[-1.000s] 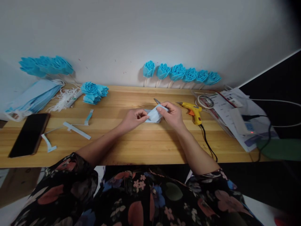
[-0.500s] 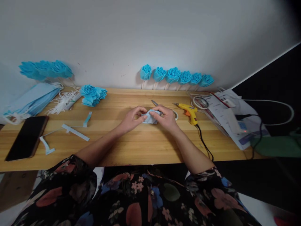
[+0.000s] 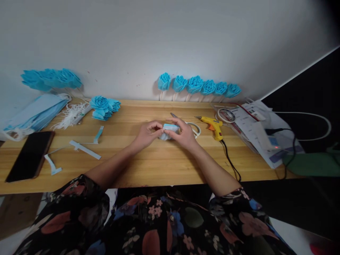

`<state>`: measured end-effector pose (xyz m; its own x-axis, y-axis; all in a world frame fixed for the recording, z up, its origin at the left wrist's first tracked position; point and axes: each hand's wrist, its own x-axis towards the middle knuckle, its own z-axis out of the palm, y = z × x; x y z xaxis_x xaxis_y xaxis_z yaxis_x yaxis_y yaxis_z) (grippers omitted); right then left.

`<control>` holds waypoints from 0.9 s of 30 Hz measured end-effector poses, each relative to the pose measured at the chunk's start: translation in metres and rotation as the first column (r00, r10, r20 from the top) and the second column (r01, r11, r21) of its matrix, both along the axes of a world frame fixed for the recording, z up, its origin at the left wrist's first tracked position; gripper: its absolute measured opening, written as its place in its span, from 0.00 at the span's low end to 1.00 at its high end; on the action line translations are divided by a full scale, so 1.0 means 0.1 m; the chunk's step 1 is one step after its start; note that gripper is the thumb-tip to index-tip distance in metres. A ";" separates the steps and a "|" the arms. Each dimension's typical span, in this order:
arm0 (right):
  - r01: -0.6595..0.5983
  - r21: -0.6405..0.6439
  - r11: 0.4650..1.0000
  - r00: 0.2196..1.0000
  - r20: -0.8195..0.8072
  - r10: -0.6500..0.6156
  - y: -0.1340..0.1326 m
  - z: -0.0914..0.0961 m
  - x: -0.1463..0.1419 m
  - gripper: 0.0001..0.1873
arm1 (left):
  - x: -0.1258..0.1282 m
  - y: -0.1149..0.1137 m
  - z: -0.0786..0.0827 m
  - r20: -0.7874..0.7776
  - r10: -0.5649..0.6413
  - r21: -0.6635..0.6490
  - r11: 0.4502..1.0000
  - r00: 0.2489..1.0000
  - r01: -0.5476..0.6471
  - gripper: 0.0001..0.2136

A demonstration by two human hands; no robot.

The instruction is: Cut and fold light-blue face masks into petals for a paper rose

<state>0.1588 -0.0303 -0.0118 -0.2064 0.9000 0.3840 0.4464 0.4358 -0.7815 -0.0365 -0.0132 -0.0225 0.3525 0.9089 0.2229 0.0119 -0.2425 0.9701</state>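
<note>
Between my two hands, a little above the middle of the table, is a folded piece of light blue mask fabric (image 3: pixel 171 127). My left hand (image 3: pixel 148 134) pinches its left edge between thumb and fingers. On the other side, my right hand (image 3: pixel 184 134) grips the piece with the thumb on the near face and the fingers behind it. Just beyond the right hand lie scissors (image 3: pixel 197 130), with a white handle loop showing and a blade tip past the fingers; the hand hides their middle. A yellow glue gun (image 3: pixel 212 126) rests farther right.
Blue fabric flowers (image 3: pixel 195 85) on sticks lean along the wall. More flowers (image 3: pixel 102 106) lie left, near stacked face masks (image 3: pixel 37 111), white ear loops (image 3: pixel 70 115) and a phone (image 3: pixel 30 156). Cut strips (image 3: pixel 85 149) lie left of my arms. Papers (image 3: pixel 265 141) and a power strip (image 3: pixel 264 136) are right.
The fabric piece has been turned or folded between my hands and now shows a brighter blue top edge. My right fingers have lifted and spread slightly, uncovering more of the scissors' handle.
</note>
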 end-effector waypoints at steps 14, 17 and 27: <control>0.054 -0.032 0.998 0.999 0.007 -0.054 0.07 -0.05 0.04 0.33 | -0.02 0.05 0.04 0.254 0.136 -0.262 0.963 0.958 -0.067 0.15; 0.045 -0.036 0.998 0.999 0.014 -0.045 0.07 -0.05 0.03 0.29 | -0.02 0.06 0.01 0.312 0.141 -0.315 0.948 0.940 -0.038 0.17; -0.052 -0.143 0.988 0.996 -0.077 0.042 0.04 -0.02 0.01 0.31 | 0.00 0.03 0.02 0.267 0.119 -0.207 0.976 0.956 -0.064 0.15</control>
